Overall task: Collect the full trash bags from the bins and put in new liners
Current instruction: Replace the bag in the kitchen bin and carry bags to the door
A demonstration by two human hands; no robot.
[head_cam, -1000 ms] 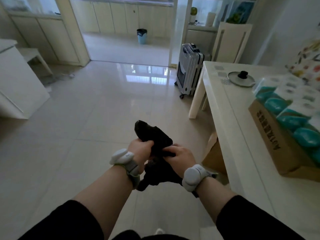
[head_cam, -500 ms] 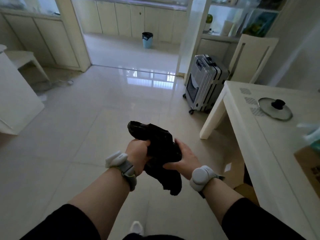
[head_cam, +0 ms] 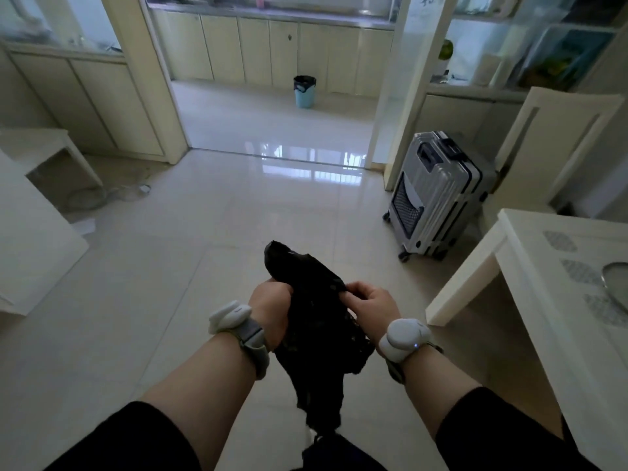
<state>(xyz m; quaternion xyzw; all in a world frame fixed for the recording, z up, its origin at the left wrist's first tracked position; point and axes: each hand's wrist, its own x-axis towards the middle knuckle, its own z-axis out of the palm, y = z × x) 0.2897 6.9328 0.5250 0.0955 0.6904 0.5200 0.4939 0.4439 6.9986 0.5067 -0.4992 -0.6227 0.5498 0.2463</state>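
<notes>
A crumpled black bag (head_cam: 316, 317) is held at the centre of the view, above the tiled floor (head_cam: 204, 249). It is clenched in the fist of the left hand (head_cam: 272, 312), while its upper edge is pinched by the fingers of the right hand (head_cam: 370, 305). A blue bin (head_cam: 304, 92) with a dark liner stands at 12 o'clock, well apart. A grey suitcase (head_cam: 438, 195) is seen at 2 o'clock, near a white table (head_cam: 530, 300).

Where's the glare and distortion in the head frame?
Head view: window glare on the glossy floor at the doorway; wide-angle bending of the door frames; soft blur toward the edges; the black bag in both hands reads as near-featureless dark.
</notes>
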